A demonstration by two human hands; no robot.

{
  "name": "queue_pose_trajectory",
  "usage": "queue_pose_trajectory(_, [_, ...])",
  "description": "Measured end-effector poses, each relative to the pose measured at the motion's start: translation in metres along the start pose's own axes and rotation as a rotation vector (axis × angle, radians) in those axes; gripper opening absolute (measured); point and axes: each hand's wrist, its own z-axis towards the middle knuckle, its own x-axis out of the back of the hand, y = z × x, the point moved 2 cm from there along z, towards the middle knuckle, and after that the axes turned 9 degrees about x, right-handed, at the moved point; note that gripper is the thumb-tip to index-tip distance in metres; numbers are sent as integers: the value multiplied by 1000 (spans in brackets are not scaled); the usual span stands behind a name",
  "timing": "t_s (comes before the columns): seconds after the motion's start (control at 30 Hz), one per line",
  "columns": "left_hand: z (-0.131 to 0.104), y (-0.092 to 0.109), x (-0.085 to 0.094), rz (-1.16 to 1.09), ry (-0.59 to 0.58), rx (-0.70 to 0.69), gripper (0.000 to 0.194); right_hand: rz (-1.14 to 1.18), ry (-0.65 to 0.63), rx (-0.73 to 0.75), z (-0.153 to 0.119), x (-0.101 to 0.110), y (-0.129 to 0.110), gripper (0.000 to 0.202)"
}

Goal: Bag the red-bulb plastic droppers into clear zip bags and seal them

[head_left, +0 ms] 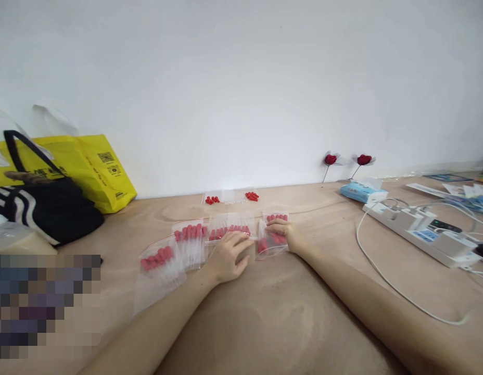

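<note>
The bags lay across the middle of the surface, in front of the person. They were clear and thin, overlapping in places, with a red line along some edges. The pieces inside were pinkish red, short and rounded, grouped mostly in rows; the plastic below the left groups looked creased and whitish. Farther back, by the wall, lay more clear plastic with two clusters of smaller, brighter red bits.

The left hand lay at the near edge of the middle bags, its grip loose, fingers spread and thumb apart. The right hand lay over the rightmost bag, fingers extended across it; whether its grip pinched the plastic could not be told.

A yellow tote and a black bag stood at left. At right were a tissue pack and a power strip with white cables.
</note>
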Motion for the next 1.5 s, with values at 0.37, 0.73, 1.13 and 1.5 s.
queue_pose_trajectory(0.37, [-4, 22, -10, -212, -169, 78, 20, -223, -74, -189, -24, 32, 1, 50])
queue_pose_trajectory(0.73, [2, 40, -23, -177, -40, 3, 16, -86, -152, -183, -12, 24, -47, 26])
queue_pose_trajectory(1.13, [-2, 47, -20, -218, -33, -82, 23, -102, 9, -446, -10, 16, -33, 12])
queue_pose_trajectory(1.5, [20, 34, -38, -280, -139, 7, 32, 3, 29, -853, -43, 33, -20, 19])
